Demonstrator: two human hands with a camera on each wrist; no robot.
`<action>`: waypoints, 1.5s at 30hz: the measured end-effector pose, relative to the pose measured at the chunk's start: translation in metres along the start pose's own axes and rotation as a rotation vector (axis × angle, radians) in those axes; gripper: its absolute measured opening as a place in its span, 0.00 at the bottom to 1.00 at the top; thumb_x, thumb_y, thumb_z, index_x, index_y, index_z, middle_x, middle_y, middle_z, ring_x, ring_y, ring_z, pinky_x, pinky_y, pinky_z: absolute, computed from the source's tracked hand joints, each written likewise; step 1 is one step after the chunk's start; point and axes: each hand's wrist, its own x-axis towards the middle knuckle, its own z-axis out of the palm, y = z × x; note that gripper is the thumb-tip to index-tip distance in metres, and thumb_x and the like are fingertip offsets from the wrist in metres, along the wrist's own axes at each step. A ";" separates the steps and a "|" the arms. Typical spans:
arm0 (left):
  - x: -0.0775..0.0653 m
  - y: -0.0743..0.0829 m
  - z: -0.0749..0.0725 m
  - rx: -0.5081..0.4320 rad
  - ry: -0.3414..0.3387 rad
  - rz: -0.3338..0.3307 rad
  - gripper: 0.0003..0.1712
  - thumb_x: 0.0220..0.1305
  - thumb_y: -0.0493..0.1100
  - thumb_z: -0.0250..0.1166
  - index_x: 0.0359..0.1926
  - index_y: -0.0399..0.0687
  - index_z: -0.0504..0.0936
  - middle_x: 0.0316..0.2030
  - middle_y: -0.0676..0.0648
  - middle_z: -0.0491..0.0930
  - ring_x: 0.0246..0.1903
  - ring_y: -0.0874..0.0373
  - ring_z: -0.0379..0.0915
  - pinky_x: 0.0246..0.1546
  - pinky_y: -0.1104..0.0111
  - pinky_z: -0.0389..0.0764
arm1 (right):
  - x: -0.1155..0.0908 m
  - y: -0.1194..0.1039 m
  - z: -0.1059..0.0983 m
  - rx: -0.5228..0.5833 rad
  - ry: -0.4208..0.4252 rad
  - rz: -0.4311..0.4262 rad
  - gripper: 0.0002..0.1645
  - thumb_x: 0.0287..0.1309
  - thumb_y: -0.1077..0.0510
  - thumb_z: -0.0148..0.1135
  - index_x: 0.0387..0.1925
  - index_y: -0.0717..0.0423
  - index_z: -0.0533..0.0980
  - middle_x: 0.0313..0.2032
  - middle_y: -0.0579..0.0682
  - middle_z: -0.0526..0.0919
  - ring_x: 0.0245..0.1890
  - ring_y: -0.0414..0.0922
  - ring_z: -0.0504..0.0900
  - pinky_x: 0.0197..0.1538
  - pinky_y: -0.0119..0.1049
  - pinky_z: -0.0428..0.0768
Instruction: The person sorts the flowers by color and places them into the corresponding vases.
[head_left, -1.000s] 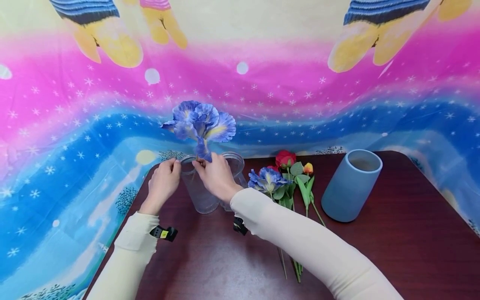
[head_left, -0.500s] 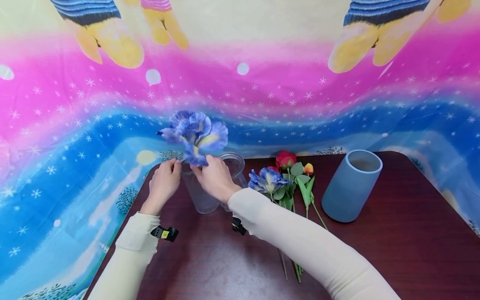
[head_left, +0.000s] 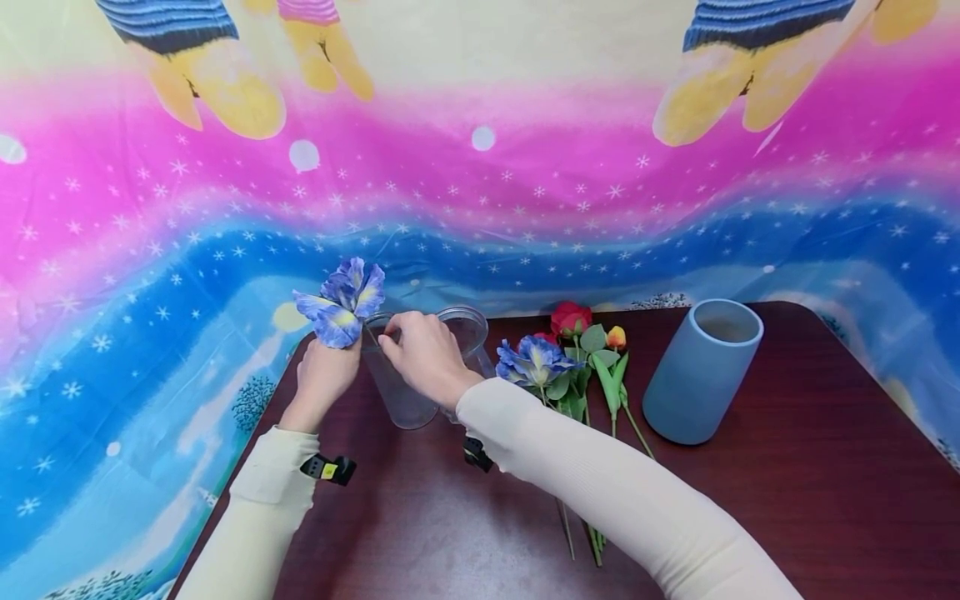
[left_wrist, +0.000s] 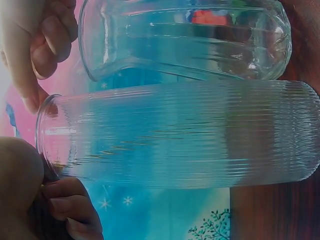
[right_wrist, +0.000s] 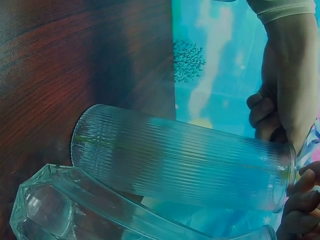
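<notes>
My left hand (head_left: 327, 371) grips the rim of a ribbed clear glass vase (left_wrist: 175, 135) that stands upright. A blue-purple artificial iris (head_left: 341, 304) leans out over that hand, its thin stem (left_wrist: 120, 147) slanting down inside the glass. Across the mouth, my right hand (head_left: 427, 350) has its fingertips close to the rim, thumb and forefinger slightly parted in the head view; the iris is not between them. A second clear glass vase (right_wrist: 55, 205), faceted at the base, stands right beside the ribbed one, partly behind my right hand.
Right of the glass vases lie another blue iris (head_left: 538, 362), a red rose (head_left: 572, 318) and an orange-yellow tulip (head_left: 616, 337), stems towards me. A blue-grey vase (head_left: 697, 375) stands further right on the dark wooden table (head_left: 810, 467). A printed cloth (head_left: 525, 167) hangs behind.
The iris has sunk lower and tipped left over my left hand. My right hand has let go of it and stays by the rim. My left hand keeps its place.
</notes>
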 end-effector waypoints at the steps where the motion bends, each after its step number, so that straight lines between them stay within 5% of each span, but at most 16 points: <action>1: 0.000 0.000 0.000 -0.002 -0.002 -0.005 0.32 0.77 0.56 0.47 0.58 0.29 0.75 0.54 0.25 0.78 0.56 0.29 0.75 0.51 0.36 0.74 | -0.001 0.000 0.000 0.008 -0.003 -0.001 0.12 0.69 0.51 0.62 0.47 0.51 0.85 0.34 0.45 0.88 0.23 0.35 0.79 0.28 0.30 0.77; 33: -0.001 -0.002 0.000 -0.018 -0.018 -0.002 0.31 0.78 0.56 0.47 0.57 0.31 0.76 0.52 0.26 0.79 0.54 0.29 0.76 0.48 0.36 0.74 | -0.023 -0.004 -0.029 0.048 0.001 -0.101 0.11 0.69 0.49 0.62 0.44 0.49 0.84 0.16 0.42 0.77 0.17 0.37 0.75 0.25 0.31 0.74; 45: 0.001 -0.001 0.000 -0.018 -0.016 0.007 0.34 0.77 0.57 0.48 0.67 0.31 0.70 0.57 0.24 0.77 0.57 0.28 0.74 0.51 0.36 0.74 | -0.040 0.006 -0.046 -0.032 0.030 -0.162 0.10 0.67 0.51 0.64 0.43 0.50 0.85 0.15 0.43 0.72 0.17 0.37 0.70 0.26 0.30 0.70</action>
